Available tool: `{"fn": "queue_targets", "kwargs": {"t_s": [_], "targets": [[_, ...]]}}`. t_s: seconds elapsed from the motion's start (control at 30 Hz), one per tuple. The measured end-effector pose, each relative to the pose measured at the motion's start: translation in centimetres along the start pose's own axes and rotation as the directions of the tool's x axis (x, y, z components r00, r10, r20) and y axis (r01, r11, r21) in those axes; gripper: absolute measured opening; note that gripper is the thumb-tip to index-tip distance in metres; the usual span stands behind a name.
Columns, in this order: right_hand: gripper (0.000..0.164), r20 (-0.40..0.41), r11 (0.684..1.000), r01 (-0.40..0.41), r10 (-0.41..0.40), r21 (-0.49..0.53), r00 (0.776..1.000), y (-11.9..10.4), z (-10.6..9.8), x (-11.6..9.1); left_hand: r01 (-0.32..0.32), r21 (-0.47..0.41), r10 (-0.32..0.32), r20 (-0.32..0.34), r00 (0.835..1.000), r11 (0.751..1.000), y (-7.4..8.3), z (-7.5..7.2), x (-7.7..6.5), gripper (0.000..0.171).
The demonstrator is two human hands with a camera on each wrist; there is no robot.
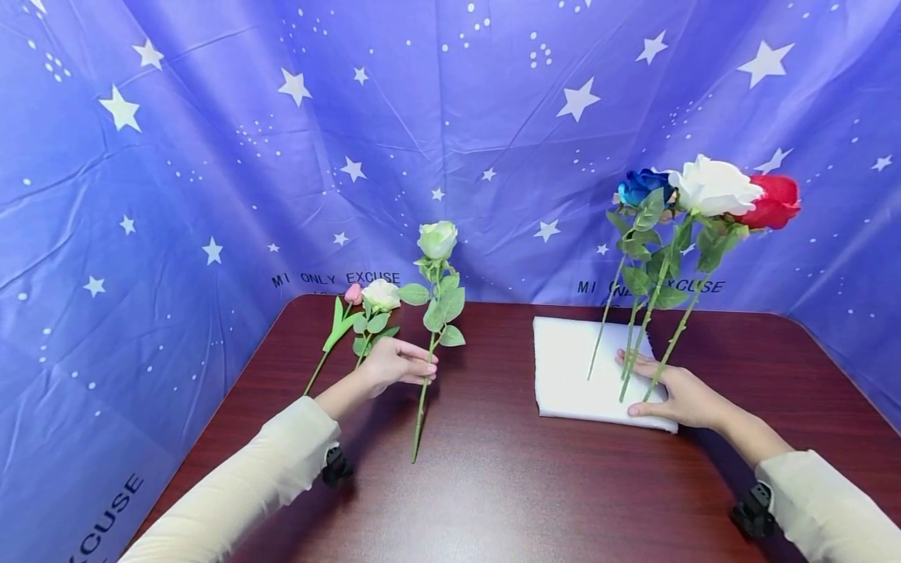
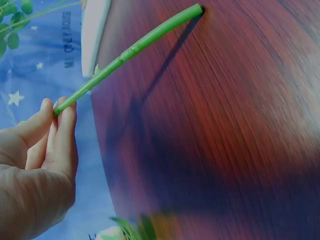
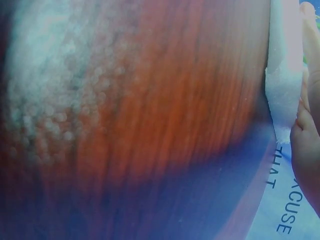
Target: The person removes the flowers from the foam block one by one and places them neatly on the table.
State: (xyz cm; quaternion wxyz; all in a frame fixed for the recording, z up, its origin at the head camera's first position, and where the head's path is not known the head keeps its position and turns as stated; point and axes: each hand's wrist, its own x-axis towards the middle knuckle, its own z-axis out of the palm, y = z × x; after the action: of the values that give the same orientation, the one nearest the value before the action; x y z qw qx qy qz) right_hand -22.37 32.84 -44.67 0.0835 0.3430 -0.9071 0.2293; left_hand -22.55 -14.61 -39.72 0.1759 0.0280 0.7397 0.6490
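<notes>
In the head view my left hand [image 1: 390, 366] pinches the stem of a pale green-white artificial rose [image 1: 438, 241], held upright with its bloom on top. The left wrist view shows the stem's bare lower end [image 2: 130, 52] over the table, its tip close to the surface. My right hand [image 1: 686, 399] rests on a white foam block [image 1: 563, 367], thumb and fingers spread on either side of some stems. Standing in the foam are a blue rose [image 1: 642, 188], a large white rose [image 1: 714, 186] and a red rose [image 1: 774, 202]; another bloom is mostly hidden behind them.
Left of my left hand, a pink tulip [image 1: 353, 294] and a smaller white rose [image 1: 381, 295] lie on the dark red-brown table [image 1: 493, 469]. A blue curtain with white stars [image 1: 493, 117] hangs around the table's back and sides.
</notes>
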Motion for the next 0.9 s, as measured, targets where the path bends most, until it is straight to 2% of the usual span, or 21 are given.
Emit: {"fn": "queue_targets", "kwargs": {"t_s": [0.23, 0.43, 0.63, 0.9], "targets": [[0.079, -0.012, 1.0, 0.005, -0.005, -0.013, 1.0, 0.1, 0.1, -0.1, 0.026, 0.054, -0.025, -0.028, 0.999, 0.998, -0.3, -2.0, -0.4, 0.033], [0.079, -0.018, 1.0, 0.009, -0.009, -0.009, 1.0, 0.2, 0.2, -0.1, 0.056, 0.097, -0.049, -0.071, 0.996, 0.994, -0.7, -3.0, -0.5, 0.031], [0.08, -0.009, 1.0, 0.002, -0.001, 0.001, 1.0, 0.0, 0.1, -0.1, 0.121, 0.124, -0.108, -0.111, 0.988, 0.985, -1.0, -3.5, -0.5, 0.029], [0.079, 0.001, 1.0, -0.007, 0.007, -0.004, 1.0, 0.0, 0.0, 0.0, 0.217, 0.155, -0.2, -0.117, 0.973, 0.964, -1.5, -4.3, -0.2, 0.026]]}}
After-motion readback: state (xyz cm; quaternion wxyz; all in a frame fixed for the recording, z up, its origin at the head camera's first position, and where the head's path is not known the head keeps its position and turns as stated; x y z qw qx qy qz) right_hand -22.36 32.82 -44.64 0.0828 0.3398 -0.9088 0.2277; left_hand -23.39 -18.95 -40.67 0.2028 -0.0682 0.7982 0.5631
